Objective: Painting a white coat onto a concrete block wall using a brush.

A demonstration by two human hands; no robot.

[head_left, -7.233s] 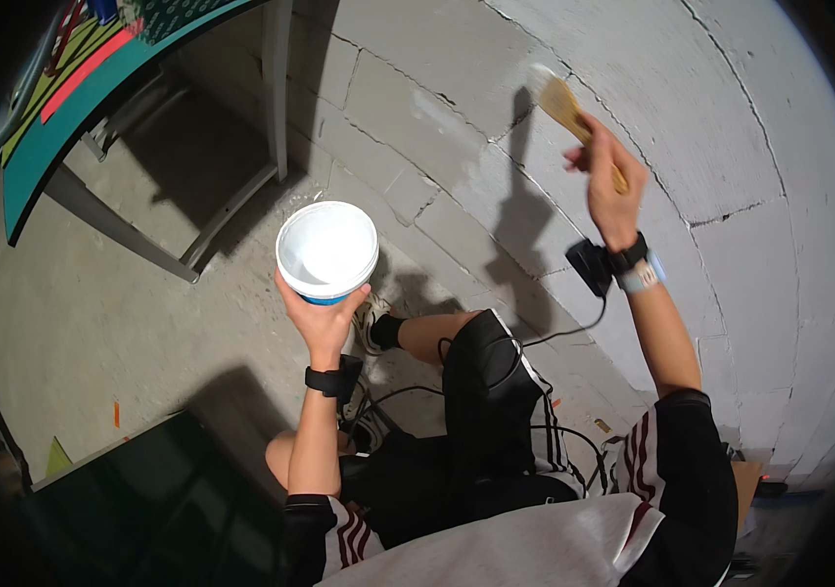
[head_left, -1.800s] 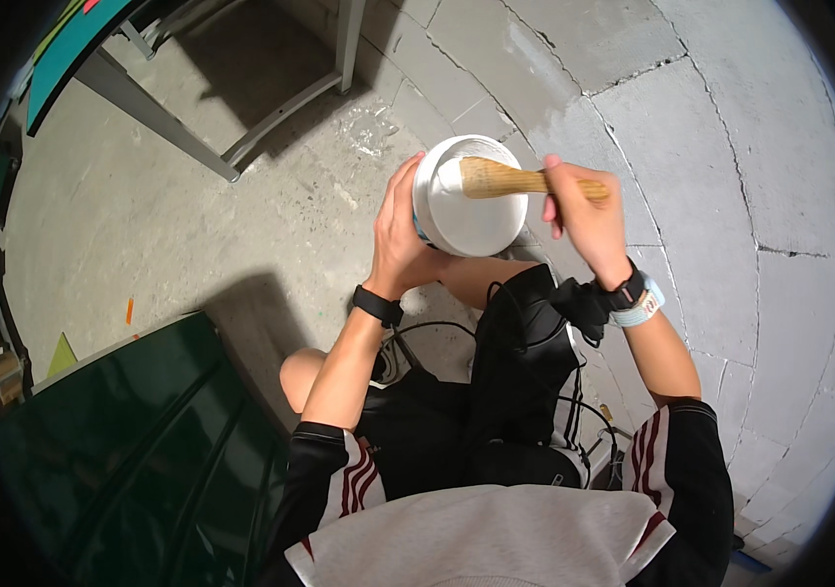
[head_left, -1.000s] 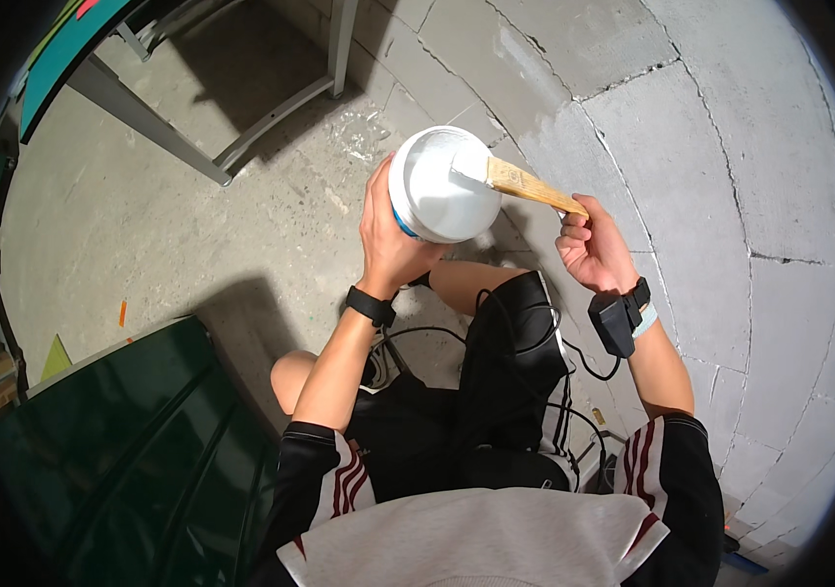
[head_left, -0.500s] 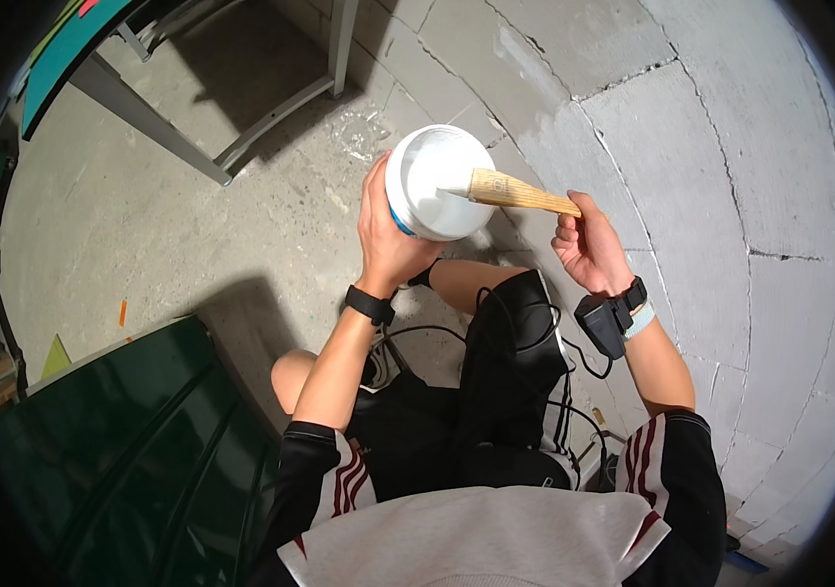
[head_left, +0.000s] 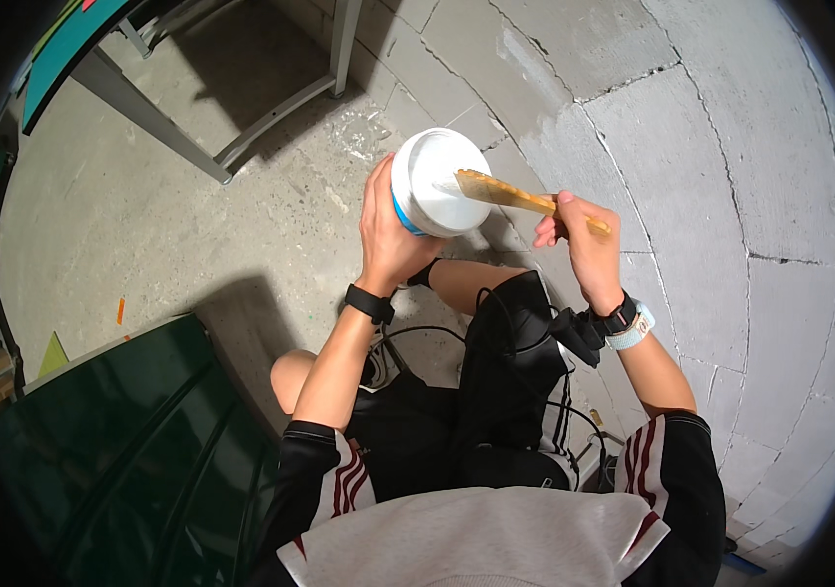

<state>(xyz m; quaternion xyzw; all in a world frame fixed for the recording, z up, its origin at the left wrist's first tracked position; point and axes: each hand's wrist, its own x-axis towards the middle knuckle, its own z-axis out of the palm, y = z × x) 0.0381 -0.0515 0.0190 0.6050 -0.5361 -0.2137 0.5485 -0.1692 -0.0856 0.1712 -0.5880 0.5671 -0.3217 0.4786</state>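
My left hand (head_left: 385,235) is closed around the side of a white paint bucket (head_left: 434,217) with a blue patch on it, holding it up in front of my knees. White paint shows inside. In my right hand (head_left: 582,235) is a paintbrush (head_left: 508,192) with a wooden handle, gripped near the handle's end between thumb and fingers. The brush reaches left over the bucket's rim, its head down toward the paint. Its bristles are mostly hidden by the handle and the white paint.
On the right rises a grey block wall (head_left: 633,147), partly coated in a paler tone. A table (head_left: 148,115) with metal legs stands at the upper left. Lower left is a dark green ribbed panel (head_left: 124,450). Black cables (head_left: 427,330) run by my legs.
My right hand has turned over and shifted a little, tilting the brush so its narrow edge shows. The bucket has tipped slightly; my left hand keeps its hold.
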